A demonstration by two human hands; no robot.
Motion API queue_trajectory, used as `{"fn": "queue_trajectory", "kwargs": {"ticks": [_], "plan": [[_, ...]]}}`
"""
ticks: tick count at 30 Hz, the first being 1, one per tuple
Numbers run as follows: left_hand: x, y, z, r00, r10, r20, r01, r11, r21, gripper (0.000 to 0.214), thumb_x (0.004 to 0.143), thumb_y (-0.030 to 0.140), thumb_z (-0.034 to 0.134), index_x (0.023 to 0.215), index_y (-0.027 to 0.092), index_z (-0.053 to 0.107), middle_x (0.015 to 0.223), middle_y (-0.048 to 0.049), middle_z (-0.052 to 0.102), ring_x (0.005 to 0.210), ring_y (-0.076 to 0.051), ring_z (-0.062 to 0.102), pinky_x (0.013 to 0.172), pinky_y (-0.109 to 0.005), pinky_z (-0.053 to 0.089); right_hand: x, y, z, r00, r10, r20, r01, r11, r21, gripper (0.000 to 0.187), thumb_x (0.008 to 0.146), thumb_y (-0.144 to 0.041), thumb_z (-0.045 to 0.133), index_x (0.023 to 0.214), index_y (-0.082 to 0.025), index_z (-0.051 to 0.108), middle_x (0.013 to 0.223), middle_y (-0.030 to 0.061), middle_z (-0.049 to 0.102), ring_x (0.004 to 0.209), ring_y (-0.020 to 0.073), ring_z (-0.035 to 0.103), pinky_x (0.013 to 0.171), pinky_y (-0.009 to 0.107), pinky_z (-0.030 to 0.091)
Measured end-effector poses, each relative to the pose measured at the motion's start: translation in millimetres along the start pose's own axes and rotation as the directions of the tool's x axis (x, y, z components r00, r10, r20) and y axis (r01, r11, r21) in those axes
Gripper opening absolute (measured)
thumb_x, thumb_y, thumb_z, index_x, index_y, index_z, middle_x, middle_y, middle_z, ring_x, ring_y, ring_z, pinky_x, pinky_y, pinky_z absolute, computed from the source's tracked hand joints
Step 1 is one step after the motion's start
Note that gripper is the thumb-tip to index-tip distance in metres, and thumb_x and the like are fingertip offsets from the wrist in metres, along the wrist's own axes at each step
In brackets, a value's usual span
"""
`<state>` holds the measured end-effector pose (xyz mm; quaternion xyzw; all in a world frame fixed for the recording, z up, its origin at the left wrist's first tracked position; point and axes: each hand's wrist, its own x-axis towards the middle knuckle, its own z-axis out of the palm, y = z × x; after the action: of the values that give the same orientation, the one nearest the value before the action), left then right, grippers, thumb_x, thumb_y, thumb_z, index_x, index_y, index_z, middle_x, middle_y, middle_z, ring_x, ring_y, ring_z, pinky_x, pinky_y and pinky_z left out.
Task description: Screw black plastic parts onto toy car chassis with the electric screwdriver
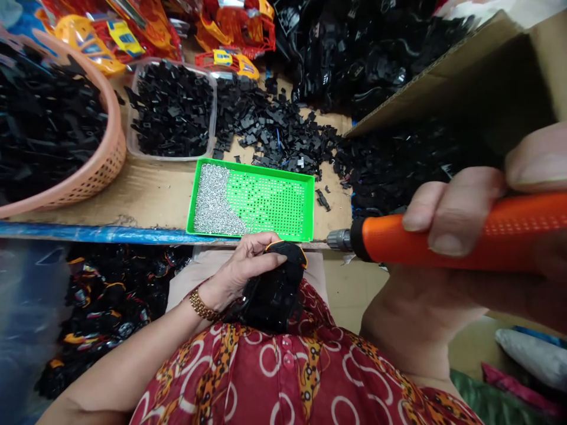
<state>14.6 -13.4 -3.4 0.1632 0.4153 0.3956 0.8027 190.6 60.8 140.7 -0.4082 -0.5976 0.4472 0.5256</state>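
In my lap, my left hand (250, 265) grips a black plastic toy car chassis (277, 295) with an orange edge at its far end; the thumb presses on top. To the right, close to the camera, my right hand (460, 206) is wrapped round an orange electric screwdriver (487, 230). Its grey metal nose (339, 240) points left, apart from the chassis. Just beyond my left hand lies a green perforated tray (310, 206), with a heap of small silver screws (215, 203) at its left side.
Left stand a peach basket (113, 118) and a clear plastic tub (172, 156), both full of black parts. Loose black pieces (266, 124) cover the cardboard behind the tray. Orange toy car bodies (234, 29) lie at the back. An open cardboard box (434, 68) stands right.
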Motion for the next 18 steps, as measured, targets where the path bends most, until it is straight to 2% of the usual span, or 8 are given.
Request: {"fn": "queue_trajectory", "kwargs": {"ticks": [3,4,6,10,14,18], "plan": [[0.3,0.4,-0.1,0.999,-0.018,-0.039,0.017,1.000,-0.026,0.030,0.064,0.037,0.089,0.074,0.018,0.069,0.067,0.0001,0.069,0.055,-0.011,0.059,0.055,-0.022,0.045,9.9,-3.6,7.2,0.989,0.126,-0.075,-0.133,0.987,-0.095,0.031,0.075,-0.031,0.094,0.079,-0.034,0.063,0.065,-0.0105,0.055,0.035,0.0116,0.052,0.041,0.038,0.050],[-0.1,0.2,-0.4,0.998,-0.013,-0.063,0.010,0.999,-0.041,0.030,0.063,0.036,0.090,0.072,0.018,0.068,0.066,0.0009,0.069,0.054,-0.011,0.058,0.054,-0.021,0.045,12.0,-3.0,10.3,0.986,0.135,-0.102,-0.144,0.986,-0.081,0.030,0.077,-0.032,0.092,0.079,-0.036,0.063,0.059,-0.0115,0.054,0.032,0.0124,0.051,0.037,0.037,0.047],[-0.6,-1.0,-1.3,0.995,0.003,-0.098,-0.010,0.997,-0.073,0.030,0.062,0.035,0.090,0.070,0.018,0.067,0.064,0.0020,0.068,0.053,-0.010,0.057,0.053,-0.020,0.045,12.7,2.1,15.1,0.984,0.081,-0.155,-0.081,0.997,0.012,0.030,0.075,-0.031,0.093,0.078,-0.035,0.063,0.057,-0.0121,0.055,0.030,0.0118,0.049,0.032,0.036,0.041],[0.0,-4.0,-3.6,0.996,0.004,-0.085,-0.014,0.993,-0.115,0.027,0.063,0.033,0.091,0.070,0.018,0.070,0.065,0.0012,0.071,0.053,-0.010,0.059,0.052,-0.020,0.046,6.3,17.8,16.2,0.997,-0.018,-0.076,0.031,0.986,0.165,0.030,0.067,-0.029,0.098,0.075,-0.029,0.069,0.075,-0.0058,0.063,0.039,0.0119,0.057,0.035,0.040,0.046],[0.2,-4.9,-4.4,0.997,0.005,-0.074,-0.014,0.992,-0.128,0.023,0.065,0.032,0.090,0.075,0.017,0.075,0.066,0.0006,0.072,0.053,-0.011,0.061,0.052,-0.020,0.046,2.0,23.7,14.6,0.996,-0.054,-0.065,0.063,0.988,0.141,0.028,0.068,-0.029,0.097,0.078,-0.028,0.072,0.075,-0.0057,0.062,0.040,0.0130,0.058,0.033,0.040,0.044],[-1.6,-5.0,-4.5,0.996,-0.006,-0.091,-0.003,0.994,-0.106,0.023,0.065,0.032,0.090,0.071,0.017,0.072,0.062,0.0012,0.068,0.050,-0.010,0.057,0.050,-0.021,0.042,2.0,38.4,11.3,0.995,-0.097,0.015,0.093,0.981,0.170,0.031,0.069,-0.023,0.094,0.092,-0.030,0.074,0.084,-0.0047,0.066,0.047,0.0129,0.059,0.044,0.038,0.056]]}}
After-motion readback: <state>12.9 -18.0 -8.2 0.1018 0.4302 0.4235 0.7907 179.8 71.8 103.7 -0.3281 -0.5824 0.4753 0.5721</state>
